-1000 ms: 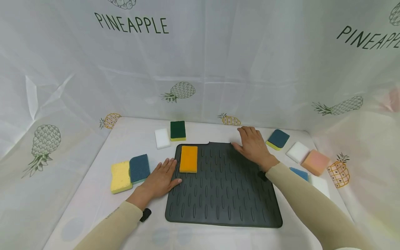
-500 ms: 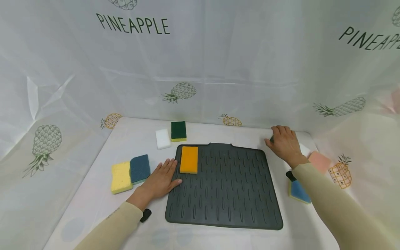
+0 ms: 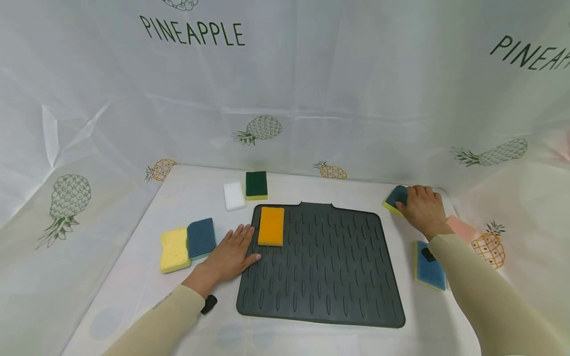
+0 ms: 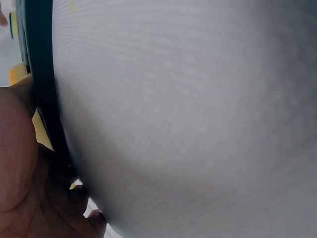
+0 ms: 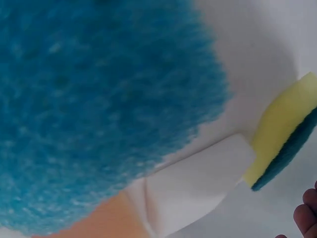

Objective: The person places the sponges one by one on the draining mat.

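Note:
In the head view my left hand (image 3: 229, 254) rests with straight fingers along the left edge of a dark grey ridged mat (image 3: 320, 262). An orange sponge (image 3: 270, 226) lies on the mat near those fingertips. At the far right my right hand (image 3: 420, 210) reaches over the table, its thumb beside a dark blue and yellow sponge (image 3: 395, 198). The right wrist view has a white sponge (image 5: 198, 183) below, with the fingertips (image 5: 305, 218) at the lower right corner apart from it. A bright blue scouring face (image 5: 99, 99) fills much of that view.
Left of the mat lie a yellow sponge (image 3: 175, 250) and a navy one (image 3: 201, 238). Behind it sit a thin white sponge (image 3: 234, 196) and a green sponge (image 3: 256, 184). A peach sponge (image 3: 461, 229) and a blue sponge (image 3: 431, 272) lie by the right arm.
My right hand has gone from over the mat's back edge to the sponges at the right, passing over the dark blue one, which shows again. The left hand has stayed put.

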The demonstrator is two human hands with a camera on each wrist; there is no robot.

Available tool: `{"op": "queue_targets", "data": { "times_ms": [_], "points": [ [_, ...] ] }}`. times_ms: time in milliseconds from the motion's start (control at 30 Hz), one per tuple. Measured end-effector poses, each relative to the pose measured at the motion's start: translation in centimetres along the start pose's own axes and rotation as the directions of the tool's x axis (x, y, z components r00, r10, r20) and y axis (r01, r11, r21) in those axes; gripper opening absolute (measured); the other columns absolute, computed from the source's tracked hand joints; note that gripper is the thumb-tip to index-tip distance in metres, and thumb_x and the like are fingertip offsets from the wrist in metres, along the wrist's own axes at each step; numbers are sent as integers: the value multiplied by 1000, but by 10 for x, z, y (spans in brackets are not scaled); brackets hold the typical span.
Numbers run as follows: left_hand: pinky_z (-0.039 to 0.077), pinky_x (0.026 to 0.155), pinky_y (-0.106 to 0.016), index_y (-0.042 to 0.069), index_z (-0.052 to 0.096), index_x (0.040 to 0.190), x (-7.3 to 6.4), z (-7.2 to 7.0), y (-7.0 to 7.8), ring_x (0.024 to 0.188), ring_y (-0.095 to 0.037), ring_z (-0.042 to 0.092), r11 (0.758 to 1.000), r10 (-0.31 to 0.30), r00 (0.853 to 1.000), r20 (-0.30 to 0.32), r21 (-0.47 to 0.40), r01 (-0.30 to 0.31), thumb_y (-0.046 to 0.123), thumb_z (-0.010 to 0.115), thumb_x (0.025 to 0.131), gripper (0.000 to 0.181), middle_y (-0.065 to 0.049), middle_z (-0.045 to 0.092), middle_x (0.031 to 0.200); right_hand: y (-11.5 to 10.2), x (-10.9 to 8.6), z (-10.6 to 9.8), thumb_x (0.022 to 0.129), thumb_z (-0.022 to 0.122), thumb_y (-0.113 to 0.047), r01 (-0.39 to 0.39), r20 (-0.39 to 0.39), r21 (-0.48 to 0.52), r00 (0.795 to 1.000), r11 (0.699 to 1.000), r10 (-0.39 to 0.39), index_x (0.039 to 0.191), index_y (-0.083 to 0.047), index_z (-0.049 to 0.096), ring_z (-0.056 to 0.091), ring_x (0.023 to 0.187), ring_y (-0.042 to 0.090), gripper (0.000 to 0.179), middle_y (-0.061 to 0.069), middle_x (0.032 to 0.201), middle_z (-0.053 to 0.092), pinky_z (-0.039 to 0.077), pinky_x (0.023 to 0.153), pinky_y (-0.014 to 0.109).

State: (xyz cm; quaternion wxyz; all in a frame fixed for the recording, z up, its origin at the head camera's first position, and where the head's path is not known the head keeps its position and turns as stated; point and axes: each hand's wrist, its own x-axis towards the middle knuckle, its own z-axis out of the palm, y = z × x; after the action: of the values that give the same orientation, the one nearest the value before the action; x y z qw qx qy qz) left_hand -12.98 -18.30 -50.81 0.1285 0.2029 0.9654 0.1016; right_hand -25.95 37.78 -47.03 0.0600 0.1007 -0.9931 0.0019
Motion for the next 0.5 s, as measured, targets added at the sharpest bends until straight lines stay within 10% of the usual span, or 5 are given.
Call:
{"op": "queue_targets", "data": {
  "times_ms": [500],
  "points": [
    [17,131,-59,-1,18,168,0,0,1,163,-39,16,1000,-4,1000,7,7,4,56,47,110,86,-20,19,175,4,-4,4,99,73,-41,-138,9,71,990,988,138,146,18,35,35,131,61,84,42,145,39,35,103,78]
  ]
}}
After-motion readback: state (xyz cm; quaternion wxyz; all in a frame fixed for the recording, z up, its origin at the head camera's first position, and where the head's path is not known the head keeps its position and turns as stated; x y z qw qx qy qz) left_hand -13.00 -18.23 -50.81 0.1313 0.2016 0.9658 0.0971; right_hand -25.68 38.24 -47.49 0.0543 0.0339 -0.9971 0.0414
